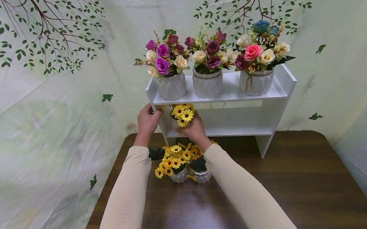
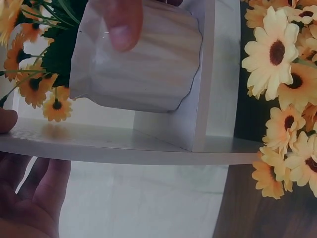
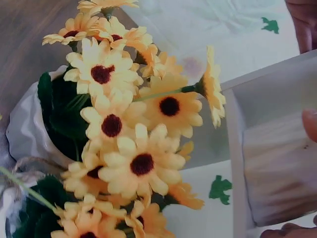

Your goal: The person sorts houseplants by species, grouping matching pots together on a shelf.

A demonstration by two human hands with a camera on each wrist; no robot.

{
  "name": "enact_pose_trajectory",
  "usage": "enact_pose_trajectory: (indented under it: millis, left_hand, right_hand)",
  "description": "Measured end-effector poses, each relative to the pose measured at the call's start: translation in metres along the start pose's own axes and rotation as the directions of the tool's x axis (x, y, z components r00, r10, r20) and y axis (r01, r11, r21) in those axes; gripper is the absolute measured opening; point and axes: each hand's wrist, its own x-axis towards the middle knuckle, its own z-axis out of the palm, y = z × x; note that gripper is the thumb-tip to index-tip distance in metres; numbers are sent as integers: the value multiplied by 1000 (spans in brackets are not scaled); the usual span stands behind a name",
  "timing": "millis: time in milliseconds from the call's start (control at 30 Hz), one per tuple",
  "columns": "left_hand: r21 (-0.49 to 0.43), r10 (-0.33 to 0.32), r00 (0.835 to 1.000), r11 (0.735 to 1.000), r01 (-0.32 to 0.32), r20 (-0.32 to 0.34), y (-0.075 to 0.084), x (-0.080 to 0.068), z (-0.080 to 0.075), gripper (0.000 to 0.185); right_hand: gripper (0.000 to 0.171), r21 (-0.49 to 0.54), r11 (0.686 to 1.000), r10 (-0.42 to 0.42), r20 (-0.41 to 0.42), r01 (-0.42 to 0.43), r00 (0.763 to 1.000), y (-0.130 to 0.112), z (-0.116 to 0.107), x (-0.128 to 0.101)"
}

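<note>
On the left side of the white shelf (image 1: 235, 119), my left hand (image 1: 148, 120) grips the upright side panel (image 2: 124, 154), thumb inside and fingers outside. My right hand (image 1: 192, 127) holds a white ribbed pot (image 2: 143, 64) of yellow daisy-like flowers (image 1: 183, 114) at the left end of the middle level. Its thumb (image 2: 125, 29) presses on the pot's wall, and more fingers (image 3: 292, 232) show at the opposite side in the right wrist view. In the head view, the flowers and hand cover most of this pot.
Two more white pots (image 1: 179, 176) of yellow flowers (image 3: 142, 163) stand on the brown table (image 1: 273, 186), below my forearms. Along the top level are three pots of roses, one purple and cream (image 1: 172, 88), one maroon (image 1: 208, 83), one with pink and blue (image 1: 256, 83). A leaf-printed cloth (image 1: 59, 138) hangs behind.
</note>
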Motion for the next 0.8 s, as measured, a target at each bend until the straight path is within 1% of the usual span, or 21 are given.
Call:
enact_pose_trajectory:
  millis: [67, 167, 267, 433, 533, 600, 667, 733, 800]
  left_hand:
    - [2, 1, 1000, 1000, -1, 2, 0, 0, -1, 37]
    - [3, 3, 1000, 1000, -3, 4, 0, 1, -1, 38]
    - [11, 2, 1000, 1000, -2, 14, 0, 0, -1, 40]
    - [16, -18, 1000, 1000, 18, 24, 0, 0, -1, 43]
    - [10, -18, 999, 1000, 18, 30, 1, 0, 0, 44]
    - [10, -14, 1000, 1000, 14, 28, 1, 1, 1, 44]
    - [8, -12, 1000, 1000, 12, 22, 1, 1, 1, 43]
    - [5, -12, 1000, 1000, 12, 17, 1, 1, 1, 42]
    - [5, -13, 1000, 1000, 13, 17, -1, 1, 1, 42]
  right_hand:
    - [96, 12, 999, 30, 23, -30, 999, -2, -5, -3]
    - [100, -16, 996, 89, 54, -88, 995, -5, -15, -10]
    - [98, -50, 988, 153, 83, -149, 985, -6, -27, -21]
    - [85, -73, 982, 183, 150, -174, 972, -4, -50, -51]
    - [77, -67, 984, 172, 177, -162, 969, 1, -66, -74]
    - [72, -65, 989, 144, 166, -135, 976, 7, -76, -90]
    - [64, -51, 993, 111, 123, -105, 986, 16, -85, -105]
    - [54, -26, 996, 84, 48, -83, 995, 30, -93, -118]
    - [43, 8, 997, 83, -54, -83, 995, 47, -99, -131]
